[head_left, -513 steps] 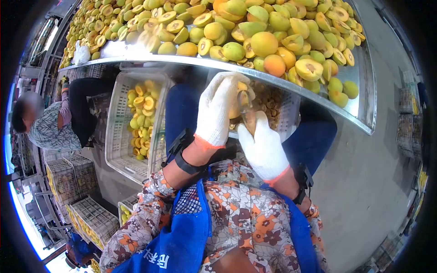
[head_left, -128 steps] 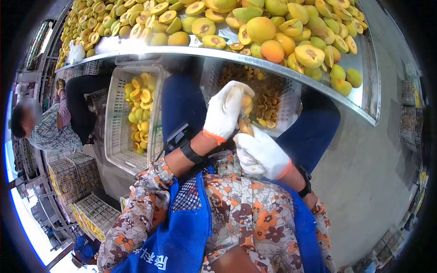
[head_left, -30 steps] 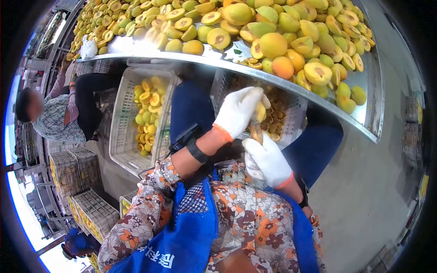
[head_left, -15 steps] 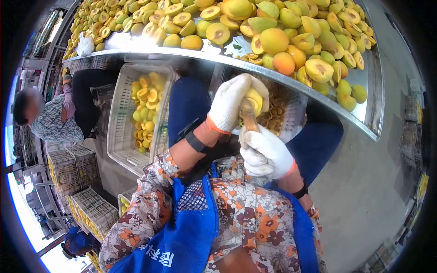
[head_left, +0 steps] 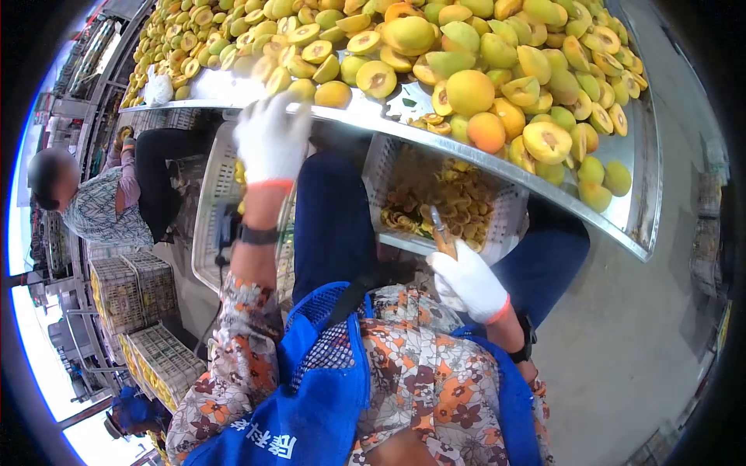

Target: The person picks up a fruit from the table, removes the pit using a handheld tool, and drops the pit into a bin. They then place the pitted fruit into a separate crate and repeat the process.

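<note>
Knife [head_left: 441,233] stands in the right hand [head_left: 468,281], fingers curled tight round its handle, before the crate of pits [head_left: 458,198]. The left hand [head_left: 270,140] is a blur at the table's [head_left: 404,132] near edge beside halved fruit [head_left: 334,94]; its grip cannot be told.

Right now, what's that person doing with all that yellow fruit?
A person in white gloves sits at a metal table piled with yellow fruit, many cut in half. Their right hand holds a small tool over a crate of brownish scraps. Their left hand, blurred, is raised near the table edge above another crate.
</note>
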Demonstrator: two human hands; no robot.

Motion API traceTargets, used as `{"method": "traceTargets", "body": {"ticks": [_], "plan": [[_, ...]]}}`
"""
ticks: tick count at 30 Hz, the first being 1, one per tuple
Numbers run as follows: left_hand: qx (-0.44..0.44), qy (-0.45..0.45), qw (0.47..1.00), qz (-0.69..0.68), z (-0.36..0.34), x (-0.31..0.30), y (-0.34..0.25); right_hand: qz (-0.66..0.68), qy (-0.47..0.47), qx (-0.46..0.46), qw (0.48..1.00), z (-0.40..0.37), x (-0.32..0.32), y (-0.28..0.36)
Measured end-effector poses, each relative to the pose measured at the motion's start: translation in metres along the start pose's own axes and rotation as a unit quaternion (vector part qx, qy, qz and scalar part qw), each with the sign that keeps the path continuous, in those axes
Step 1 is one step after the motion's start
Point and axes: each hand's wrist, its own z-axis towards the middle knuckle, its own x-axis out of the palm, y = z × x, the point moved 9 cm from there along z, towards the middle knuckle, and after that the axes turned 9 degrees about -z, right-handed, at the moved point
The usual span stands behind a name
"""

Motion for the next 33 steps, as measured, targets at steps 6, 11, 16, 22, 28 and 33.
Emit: {"method": "traceTargets", "body": {"ticks": [6, 11, 16, 22, 28, 33], "plan": [[0.067, 0.093, 0.993, -0.031, 0.053, 0.107, -0.055, -0.222, -0.052, -0.084, 0.970, 0.003, 0.005, 0.012], [0.069, 0.083, 0.978, -0.179, 0.045, 0.096, -0.076, -0.193, -0.099, -0.081, 0.973, 0.003, -0.007, 0.005], [-0.063, 0.070, 0.794, -0.600, -0.017, 0.044, -0.094, -0.294, -0.218, -0.181, 0.913, -0.019, -0.001, 0.062], [-0.237, 0.202, 0.618, -0.722, -0.090, 0.055, -0.116, -0.523, -0.217, -0.412, 0.714, -0.047, 0.043, 0.094], [-0.238, 0.180, 0.581, -0.757, -0.097, 0.057, -0.122, -0.584, -0.248, -0.417, 0.651, -0.046, 0.048, 0.081], [-0.220, 0.151, 0.650, -0.711, -0.096, 0.052, -0.119, -0.633, -0.235, -0.423, 0.604, -0.045, 0.052, 0.076]]}}
